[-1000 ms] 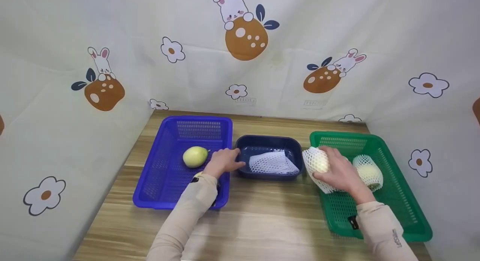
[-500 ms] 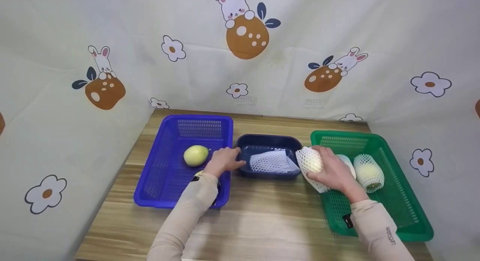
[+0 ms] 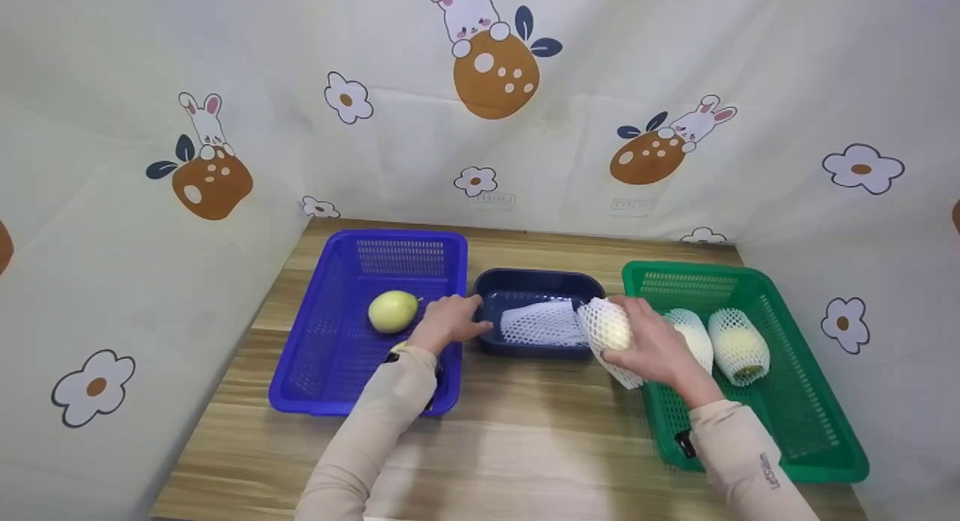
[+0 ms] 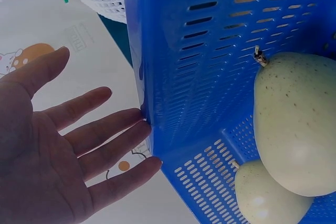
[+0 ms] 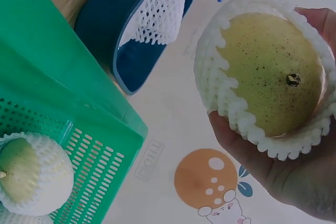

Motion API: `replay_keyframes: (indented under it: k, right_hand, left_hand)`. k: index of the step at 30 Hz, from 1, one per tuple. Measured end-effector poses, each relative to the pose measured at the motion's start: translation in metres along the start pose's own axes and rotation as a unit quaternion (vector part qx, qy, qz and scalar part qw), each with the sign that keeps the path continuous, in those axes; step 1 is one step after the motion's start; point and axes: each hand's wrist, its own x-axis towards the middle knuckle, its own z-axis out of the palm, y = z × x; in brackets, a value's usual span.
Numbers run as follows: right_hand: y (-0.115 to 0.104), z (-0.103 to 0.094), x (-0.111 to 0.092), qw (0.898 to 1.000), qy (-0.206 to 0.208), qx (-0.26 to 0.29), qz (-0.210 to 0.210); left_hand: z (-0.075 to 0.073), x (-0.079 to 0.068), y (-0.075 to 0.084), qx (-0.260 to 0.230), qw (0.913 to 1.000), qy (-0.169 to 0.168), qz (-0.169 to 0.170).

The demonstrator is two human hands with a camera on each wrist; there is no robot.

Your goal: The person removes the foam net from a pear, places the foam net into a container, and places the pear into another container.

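My right hand (image 3: pixel 651 342) grips a yellow-green pear (image 5: pixel 268 72) in a white foam net sleeve (image 5: pixel 210 80), held up between the green basket and the dark blue tub. The pear's speckled stem end shows at the sleeve's open end in the right wrist view. My left hand (image 3: pixel 450 323) is over the right rim of the blue basket (image 3: pixel 367 408), its fingers extended and holding nothing; in the left wrist view its fingertips are right at the basket wall. Inside that basket lie two bare pears (image 4: pixel 299 119), one of them mostly covered by my left arm in the head view.
The dark blue tub (image 3: pixel 540 278), holding an empty foam net sleeve (image 3: pixel 544 322), stands between the two baskets. Two more sleeved pears (image 3: pixel 739 347) lie in the green basket (image 3: pixel 817 472) at the right. A printed cloth (image 3: pixel 562 154) hangs behind the wooden table (image 3: pixel 517 446).
My right hand has carried the sleeved pear leftward, from over the green basket's left edge toward the dark blue tub, uncovering another sleeved pear behind it. The left hand stays in place.
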Motion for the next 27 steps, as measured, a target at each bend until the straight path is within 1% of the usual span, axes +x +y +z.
replay_keyframes:
  k: [6, 14, 22, 27]
  right_hand:
    - [-0.004, 0.003, 0.002, 1.0, -0.007, -0.002, -0.004]
    - [-0.008, 0.009, 0.003, 1.0, -0.004, 0.0, -0.02]
    - [-0.014, 0.015, 0.004, 1.0, -0.002, 0.007, -0.025]
    - [-0.017, 0.017, 0.005, 1.0, -0.007, 0.001, -0.029]
  left_hand:
    - [0.001, 0.0, 0.0, 0.001, 1.0, 0.006, 0.0]
    - [0.001, 0.0, 0.0, -0.002, 1.0, 0.008, 0.001]
    - [0.002, 0.0, 0.0, -0.003, 0.9999, 0.009, 0.004]
    - [0.002, -0.001, 0.0, 0.001, 0.9999, 0.014, 0.005]
